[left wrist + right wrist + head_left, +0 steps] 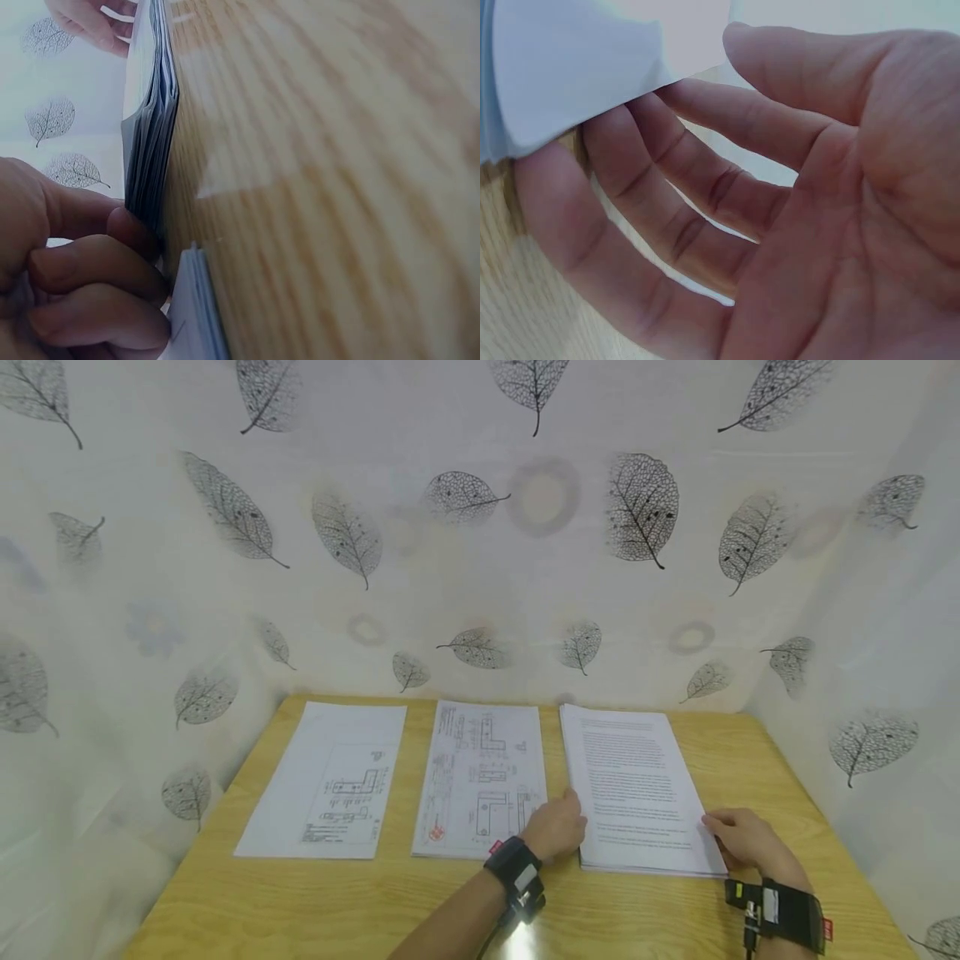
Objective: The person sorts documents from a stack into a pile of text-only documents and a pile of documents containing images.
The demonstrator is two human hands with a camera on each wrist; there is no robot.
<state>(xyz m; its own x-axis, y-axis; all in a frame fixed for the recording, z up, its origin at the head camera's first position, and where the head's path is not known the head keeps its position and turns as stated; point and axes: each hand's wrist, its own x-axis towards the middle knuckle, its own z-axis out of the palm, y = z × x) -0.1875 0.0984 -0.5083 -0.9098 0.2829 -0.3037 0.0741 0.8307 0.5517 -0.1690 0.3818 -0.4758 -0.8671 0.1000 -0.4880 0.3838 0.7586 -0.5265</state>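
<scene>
A thick stack of printed paper [633, 777] lies on the right part of the table, its top sheet covered in lines of text. At its left edge my left hand [557, 827] holds the stack with curled fingers; the left wrist view shows the layered sheet edges [152, 142] against the thumb and forefinger. My right hand [750, 843] holds the right edge near the front corner. In the right wrist view its bent fingers [622, 154] reach under the paper's edge, and the thumb [780, 56] lies by the upper side.
Left of the stack lies a pile of sheets with technical drawings [450, 777], close beside my left hand. Farther left is another drawing sheet [322, 777]. The wooden table [337, 910] meets a leaf-patterned curtain [480, 568] at the back and sides.
</scene>
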